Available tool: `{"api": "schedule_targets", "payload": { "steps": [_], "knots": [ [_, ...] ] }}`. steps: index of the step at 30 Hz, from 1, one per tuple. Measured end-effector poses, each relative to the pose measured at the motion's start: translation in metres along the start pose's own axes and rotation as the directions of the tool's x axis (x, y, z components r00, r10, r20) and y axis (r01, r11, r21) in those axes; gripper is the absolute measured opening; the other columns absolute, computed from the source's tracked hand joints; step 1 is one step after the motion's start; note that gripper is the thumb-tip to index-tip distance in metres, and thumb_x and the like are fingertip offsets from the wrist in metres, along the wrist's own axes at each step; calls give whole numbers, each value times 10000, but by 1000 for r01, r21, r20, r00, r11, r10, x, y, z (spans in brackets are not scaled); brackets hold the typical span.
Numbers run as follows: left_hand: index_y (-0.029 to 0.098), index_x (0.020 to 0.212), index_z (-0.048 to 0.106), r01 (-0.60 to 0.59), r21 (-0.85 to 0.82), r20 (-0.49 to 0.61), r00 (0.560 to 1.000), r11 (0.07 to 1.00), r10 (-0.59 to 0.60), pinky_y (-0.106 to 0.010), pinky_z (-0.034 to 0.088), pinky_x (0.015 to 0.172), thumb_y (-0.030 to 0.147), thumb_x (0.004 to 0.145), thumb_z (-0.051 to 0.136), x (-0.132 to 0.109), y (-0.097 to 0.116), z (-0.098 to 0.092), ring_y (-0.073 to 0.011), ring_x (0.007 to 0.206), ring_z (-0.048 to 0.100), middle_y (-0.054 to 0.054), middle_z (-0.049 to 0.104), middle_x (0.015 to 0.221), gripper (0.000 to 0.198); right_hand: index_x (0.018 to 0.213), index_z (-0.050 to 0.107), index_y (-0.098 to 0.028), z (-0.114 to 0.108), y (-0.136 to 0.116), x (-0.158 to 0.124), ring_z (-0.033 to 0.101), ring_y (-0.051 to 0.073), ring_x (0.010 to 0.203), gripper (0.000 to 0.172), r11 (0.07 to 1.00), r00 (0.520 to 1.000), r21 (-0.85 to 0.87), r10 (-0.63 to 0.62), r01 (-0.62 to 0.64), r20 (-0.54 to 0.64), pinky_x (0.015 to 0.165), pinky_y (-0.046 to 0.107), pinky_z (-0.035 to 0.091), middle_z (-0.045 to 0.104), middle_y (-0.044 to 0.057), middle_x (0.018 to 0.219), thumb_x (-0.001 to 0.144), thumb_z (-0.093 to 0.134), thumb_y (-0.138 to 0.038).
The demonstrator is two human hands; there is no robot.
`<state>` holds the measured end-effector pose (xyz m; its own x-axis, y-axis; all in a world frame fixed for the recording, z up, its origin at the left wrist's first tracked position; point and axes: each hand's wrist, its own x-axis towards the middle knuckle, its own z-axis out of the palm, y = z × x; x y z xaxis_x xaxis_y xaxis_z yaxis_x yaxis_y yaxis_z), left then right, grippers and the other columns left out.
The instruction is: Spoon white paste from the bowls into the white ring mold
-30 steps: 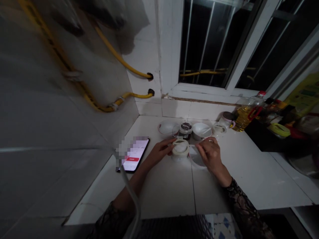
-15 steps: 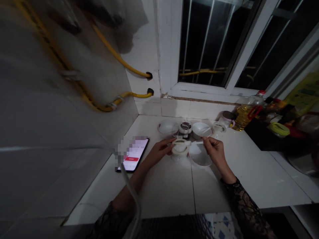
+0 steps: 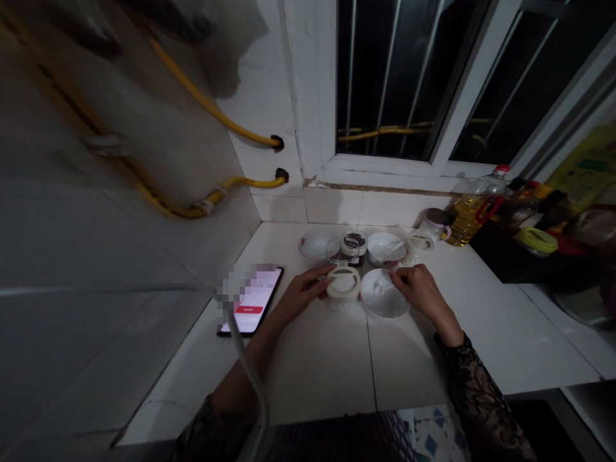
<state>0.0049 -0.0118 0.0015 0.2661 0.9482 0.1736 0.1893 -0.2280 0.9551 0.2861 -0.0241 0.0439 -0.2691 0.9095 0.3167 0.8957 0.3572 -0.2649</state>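
Left hand: the left hand [image 3: 301,294] right up against the left side of a roll of pale tape [image 3: 343,284], fingers curled and touching it, no clear pinch, grip on the roll impossible to call from here.

Right hand: the right hand [image 3: 419,289] just past the roll, fingertips [image 3: 399,276] pressed together at the upper edge of a shallow white dish [image 3: 384,294]; anything between them too small to tell.

Between the hands: roll lying flat, dish just beside it toward the right hand, both on a white tiled worktop [image 3: 317,369].

Ahead of the hands: a shallow white bowl [image 3: 315,244], a jar with a dark label [image 3: 353,249], a white bowl [image 3: 385,249] and a small clear cup [image 3: 419,244], in a row close together.

Farther ahead, toward the right hand: a cooking oil bottle [image 3: 468,218] with a red handle, beside a small lidded jar [image 3: 436,224].

Left of the left hand: a smartphone [image 3: 249,300], screen lit, part of it pixelated.

Sleeves: black lace on the right forearm [image 3: 481,391], and the same dark lace at the left elbow [image 3: 212,436].

Above the worktop: yellow gas hoses [image 3: 212,192] along the wall, a barred window [image 3: 385,77] dark behind the glass.
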Motion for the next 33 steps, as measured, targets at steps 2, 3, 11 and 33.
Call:
{"api": "schedule_targets", "payload": {
  "steps": [2,3,11,33],
  "knots": [
    [139,1176,659,-1,7,-7,1000,1000,1,-262,522,609,396,798,597,0,0,0,-118,594,589,-86,711,934,461,567,574,-175,2,-7,1,509,137,505,426,990,996,-140,-44,34,-72,658,295,302,609,51,520,930,398,-311],
    [142,1169,663,-3,9,-12,1000,1000,3,-263,522,607,396,796,600,0,1,0,-118,591,588,-86,711,938,456,599,599,-168,4,-11,2,535,145,531,413,978,993,-204,-62,40,-101,701,306,306,644,71,563,937,394,-290],
    [145,1160,670,-12,16,-17,1000,1000,12,-254,519,601,381,797,601,-1,4,1,-121,595,590,-77,719,899,438,624,593,-167,9,-25,0,527,133,552,402,903,924,-195,-381,382,48,764,302,306,651,41,607,963,406,-275],
    [174,1175,662,-5,20,-14,1000,1000,6,-266,525,618,406,802,598,-1,1,0,-112,592,580,-76,700,968,444,517,546,-190,-35,1,-6,509,146,524,360,974,988,-210,-55,86,146,594,283,278,582,25,497,872,526,-240]
  ]
}}
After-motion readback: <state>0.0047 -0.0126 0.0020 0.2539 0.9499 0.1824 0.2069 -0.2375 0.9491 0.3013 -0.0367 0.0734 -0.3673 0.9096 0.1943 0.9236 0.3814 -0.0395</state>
